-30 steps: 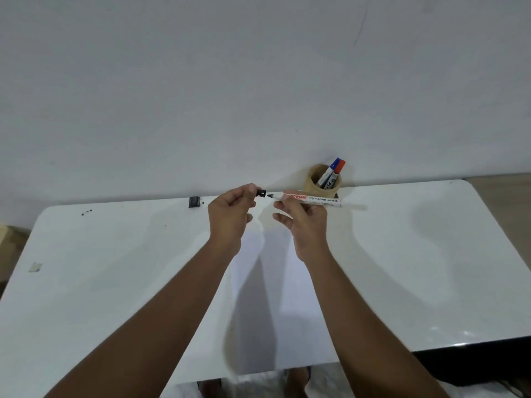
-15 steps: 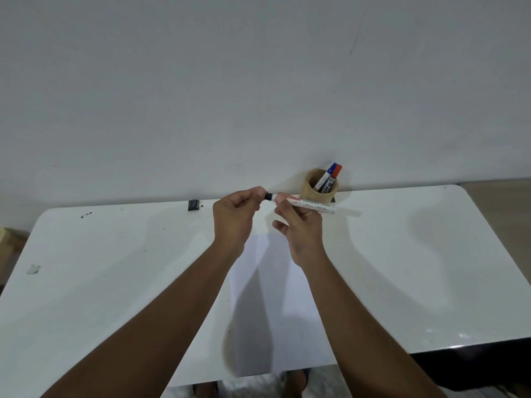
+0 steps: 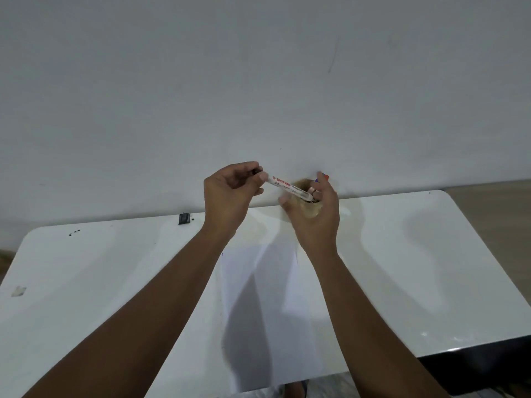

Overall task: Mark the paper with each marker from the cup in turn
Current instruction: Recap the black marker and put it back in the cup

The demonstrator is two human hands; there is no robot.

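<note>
left hand (image 3: pixel 230 193) is raised above the far edge of the table (image 3: pixel 431 268), fingers curled in, its grip pinching the capped end of a white marker (image 3: pixel 290 187). the marker carries red lettering and slants down to the right, its far end reaching the mouth of the brown cup (image 3: pixel 311 209). a dark cap end shows just past the left fingertips.

right hand (image 3: pixel 316 216) is held in front of the cup, covering most of it. its fingers are loosely spread; whether it touches the marker or the cup cannot be told. its grip looks open, nothing clearly pinched.

the cup stands at the far edge of the table, against the wall (image 3: pixel 258 81). blue and red marker tips (image 3: pixel 323 177) show above the right hand, inside the cup; image is blurred there.

white paper (image 3: pixel 273 311) lies flat on the table, near the front edge, between the two forearms and under their shadows. a tiny mark shows near its upper left corner; otherwise no marks can be made out.

a small dark object (image 3: pixel 184 218) sits at the far edge of the table, left of the left hand. dark specks (image 3: pixel 73 232) lie further left. a pale scrap (image 3: pixel 18 291) lies near the left edge.
</note>
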